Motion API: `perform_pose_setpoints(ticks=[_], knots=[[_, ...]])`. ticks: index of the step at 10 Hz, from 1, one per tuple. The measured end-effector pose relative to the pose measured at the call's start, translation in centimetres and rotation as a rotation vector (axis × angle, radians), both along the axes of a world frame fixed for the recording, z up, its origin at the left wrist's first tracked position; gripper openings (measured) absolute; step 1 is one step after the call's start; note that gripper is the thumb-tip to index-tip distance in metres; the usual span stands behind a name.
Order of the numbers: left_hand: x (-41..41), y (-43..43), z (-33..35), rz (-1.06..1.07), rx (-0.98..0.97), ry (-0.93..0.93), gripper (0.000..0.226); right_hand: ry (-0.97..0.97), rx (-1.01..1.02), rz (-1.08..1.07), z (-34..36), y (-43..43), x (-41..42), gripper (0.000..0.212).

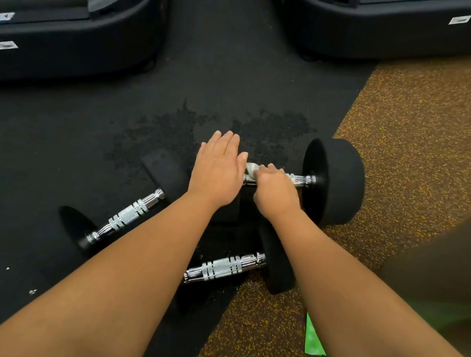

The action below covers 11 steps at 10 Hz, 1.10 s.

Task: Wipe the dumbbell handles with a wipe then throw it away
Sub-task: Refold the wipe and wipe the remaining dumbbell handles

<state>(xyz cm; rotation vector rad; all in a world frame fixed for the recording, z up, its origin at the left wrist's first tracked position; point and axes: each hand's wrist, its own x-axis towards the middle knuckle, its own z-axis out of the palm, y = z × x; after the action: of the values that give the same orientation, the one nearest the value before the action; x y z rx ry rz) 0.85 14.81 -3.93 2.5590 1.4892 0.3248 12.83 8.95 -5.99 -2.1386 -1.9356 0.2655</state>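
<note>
The right hand [275,189] is gripping a white wipe [250,169] around the handle [301,179] of the farthest dumbbell [337,181], while the left hand [218,169] is lying flat, fingers straight, over that dumbbell's left end.

— Where's the crumpled white wipe [251,169]?
— Under the right hand [275,190], which grips the chrome knurled handle [299,179] of the black-ended dumbbell [337,181].
— And the left hand [218,171]?
— Flat, fingers straight, just beside the right.

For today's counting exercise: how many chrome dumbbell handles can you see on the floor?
3: the far handle gripped by the right hand, the left handle, the near handle. Others may be hidden.
</note>
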Motion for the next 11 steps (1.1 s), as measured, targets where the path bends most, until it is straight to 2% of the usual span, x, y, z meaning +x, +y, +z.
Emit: perform_pose_setpoints(ticks=[1, 2, 3, 4, 5, 6, 8, 11], knots=[[0.0, -0.1, 0.2, 0.004, -0.025, -0.006, 0.051, 0.059, -0.012, 0.101, -0.1, -0.3, -0.4, 0.029], [-0.1, -0.1, 0.4, -0.008, -0.041, 0.002, 0.051, -0.007, -0.034, 0.244, -0.6, -0.8, 0.8, 0.031], [-0.2, -0.2, 0.5, -0.020, -0.058, -0.007, 0.052, -0.079, -0.050, 0.249, -1.1, -1.4, 2.6, 0.037], [-0.1, -0.1, 0.5, -0.014, -0.050, -0.006, 0.051, -0.052, -0.040, 0.182, -1.2, -1.5, 2.8, 0.037], [0.0, -0.1, 0.5, -0.019, -0.027, -0.004, 0.050, 0.013, -0.019, 0.055, -0.7, -0.9, 1.5, 0.026], [-0.1, -0.1, 0.5, -0.020, -0.028, 0.000, 0.050, 0.001, -0.021, 0.065, -0.5, -0.4, 0.4, 0.025], [-0.2, -0.2, 0.6, -0.019, -0.046, -0.009, 0.051, -0.083, -0.034, 0.278, -0.9, -1.6, 1.8, 0.040], [-0.2, -0.1, 0.4, -0.020, -0.038, 0.003, 0.052, -0.007, 0.058, 0.105, -0.3, -0.9, 0.8, 0.024]])
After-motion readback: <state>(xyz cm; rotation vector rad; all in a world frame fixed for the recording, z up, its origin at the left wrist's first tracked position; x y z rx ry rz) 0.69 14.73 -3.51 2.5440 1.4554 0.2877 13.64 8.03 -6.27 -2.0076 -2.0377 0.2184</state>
